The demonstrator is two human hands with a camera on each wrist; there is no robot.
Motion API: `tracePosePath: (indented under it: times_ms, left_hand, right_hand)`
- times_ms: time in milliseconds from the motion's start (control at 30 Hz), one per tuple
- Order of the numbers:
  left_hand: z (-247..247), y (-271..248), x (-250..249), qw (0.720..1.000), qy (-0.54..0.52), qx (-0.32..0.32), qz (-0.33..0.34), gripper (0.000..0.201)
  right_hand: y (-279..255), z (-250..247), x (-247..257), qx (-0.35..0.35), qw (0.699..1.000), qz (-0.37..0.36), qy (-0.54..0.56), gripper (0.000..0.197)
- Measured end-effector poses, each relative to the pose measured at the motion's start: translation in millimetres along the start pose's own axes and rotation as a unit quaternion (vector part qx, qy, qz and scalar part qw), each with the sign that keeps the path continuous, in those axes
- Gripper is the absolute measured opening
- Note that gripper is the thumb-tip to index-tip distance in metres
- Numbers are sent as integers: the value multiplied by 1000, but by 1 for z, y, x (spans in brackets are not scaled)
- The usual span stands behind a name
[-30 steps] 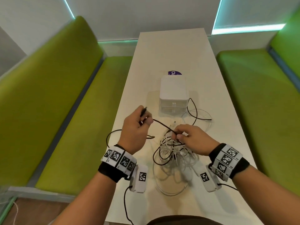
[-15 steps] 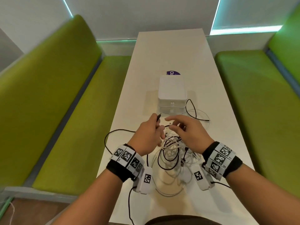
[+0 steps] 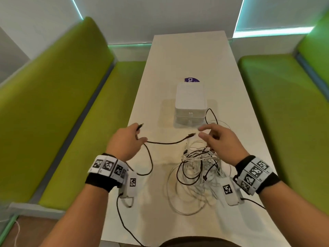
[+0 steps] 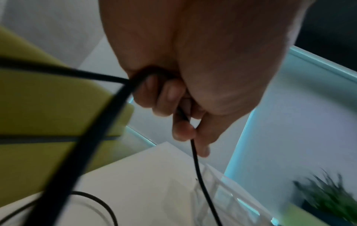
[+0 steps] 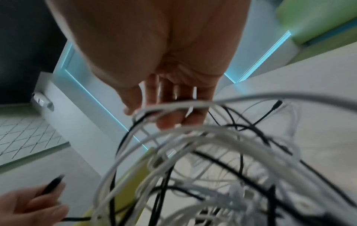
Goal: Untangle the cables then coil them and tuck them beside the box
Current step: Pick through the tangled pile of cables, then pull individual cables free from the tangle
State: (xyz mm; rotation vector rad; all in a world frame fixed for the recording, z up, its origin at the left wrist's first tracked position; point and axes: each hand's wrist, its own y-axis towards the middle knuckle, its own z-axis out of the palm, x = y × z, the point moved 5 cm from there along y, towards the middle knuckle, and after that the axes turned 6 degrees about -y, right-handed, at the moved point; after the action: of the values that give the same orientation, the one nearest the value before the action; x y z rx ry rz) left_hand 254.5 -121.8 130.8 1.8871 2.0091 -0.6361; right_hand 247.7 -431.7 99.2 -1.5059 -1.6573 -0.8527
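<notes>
We had the left hand [image 3: 124, 141] fingers curled round the black cable [image 3: 165, 143], right hand [image 3: 220, 139] fingers spread loose above the tangle [image 3: 199, 163], near the box [image 3: 190, 102].

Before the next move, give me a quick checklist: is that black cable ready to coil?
1. Left hand grips black cable: ok.
2. Its far plug is out of the tangle: ok.
3. Right hand holds that plug: not ok, fingers spread beside it.
4. Right fingers free of white strands: cannot tell.
5. Right of the box free: not ok, a black loop lies there.
</notes>
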Motion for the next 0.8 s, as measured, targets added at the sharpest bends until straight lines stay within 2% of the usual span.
tracePosePath:
  times_ms: [100,167,233,300,367,467,533,600,667,700,800]
  left_hand:
    - [-34,-3,21,993,45,-108,-29,29]
    - [-62,-6,33,975,114,-190,-27,25]
    - [-79,-6,44,960,158,-229,-17,21]
    - [-78,-1,51,963,175,-199,-36,19]
    - [-66,2,45,969,176,-165,-46,23]
    - [-30,0,16,980,159,-110,45,25]
    - [1,-7,0,996,50,-25,67,26]
    - [31,-16,-10,996,-60,57,44,32]
    - [52,-25,-20,991,-85,92,42,34]
    - [60,-28,-23,990,-87,104,43,34]
    - [72,-34,-22,983,-129,131,17,25]
  right_hand:
    - [0,-8,-8,27,998,22,-49,9]
    - [-2,-10,-11,44,994,28,-98,10]
    - [-1,-7,-10,54,992,31,-112,10]
    - [3,-1,-9,60,987,30,-144,7]
    - [8,10,-2,59,976,-8,-211,7]
    - [10,34,22,52,964,-121,-229,4]
    - [11,53,34,88,962,-149,-210,9]
    - [13,72,33,164,953,-109,-229,16]
    - [14,86,19,224,928,-37,-297,26]
    - [16,89,11,227,920,-6,-320,30]
    - [26,89,-11,185,923,71,-331,35]
